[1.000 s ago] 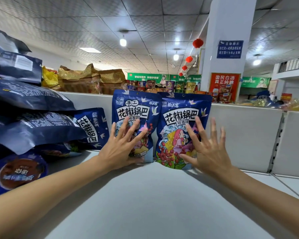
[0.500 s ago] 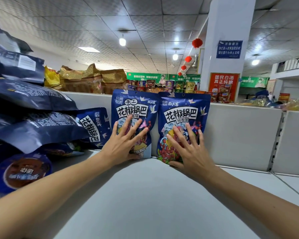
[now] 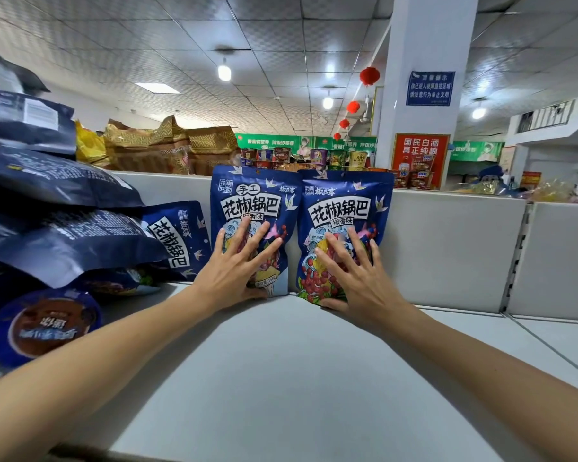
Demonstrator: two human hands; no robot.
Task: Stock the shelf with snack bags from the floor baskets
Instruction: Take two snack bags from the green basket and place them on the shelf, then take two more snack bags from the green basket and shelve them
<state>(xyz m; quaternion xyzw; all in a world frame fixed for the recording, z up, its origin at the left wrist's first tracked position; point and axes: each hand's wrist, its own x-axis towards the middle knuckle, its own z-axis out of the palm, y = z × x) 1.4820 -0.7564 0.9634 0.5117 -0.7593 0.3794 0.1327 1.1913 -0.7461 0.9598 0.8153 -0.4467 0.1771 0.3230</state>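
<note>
My left hand (image 3: pixel 232 273) and right hand (image 3: pixel 352 281), fingers (image 3: pixel 241 233) spread flat, press the left snack bag (image 3: pixel 251 198) and right snack bag (image 3: pixel 342 205) upright against the back panel (image 3: pixel 447 248) at the rear edge of the shelf (image 3: pixel 281 378), so labels face out.

Carrier: pale grey shelf (image 3: pixel 281 378) with back panel (image 3: pixel 447 248).
Against the panel: left snack bag (image 3: pixel 247 201) and right snack bag (image 3: pixel 344 205), upright, side by side.
Left end: pile of dark blue bags (image 3: pixel 54 208).
</note>
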